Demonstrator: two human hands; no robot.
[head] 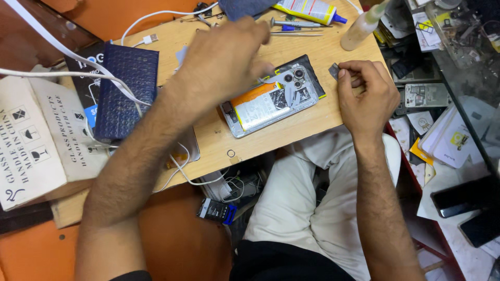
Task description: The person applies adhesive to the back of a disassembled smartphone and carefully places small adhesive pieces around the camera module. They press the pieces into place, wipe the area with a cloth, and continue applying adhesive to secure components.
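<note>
1. The opened phone (271,101) lies flat and slanted on the wooden table (291,138), back removed, showing an orange-and-white battery and three camera lenses.
2. The small dark part (334,70) sits pinched just beside the phone's upper corner.

Bare board (291,132) lies along the near edge, in front of the opened phone (273,99), wide enough for a hand to pass. The left hand (224,57) hangs over the phone's far left corner. Behind the phone, a screwdriver (294,23), tube (310,9) and bottle (364,26) crowd the far edge. A blue case (125,91) and white cables (78,62) block the left side. The right hand (364,93) fills the right corner.
</note>
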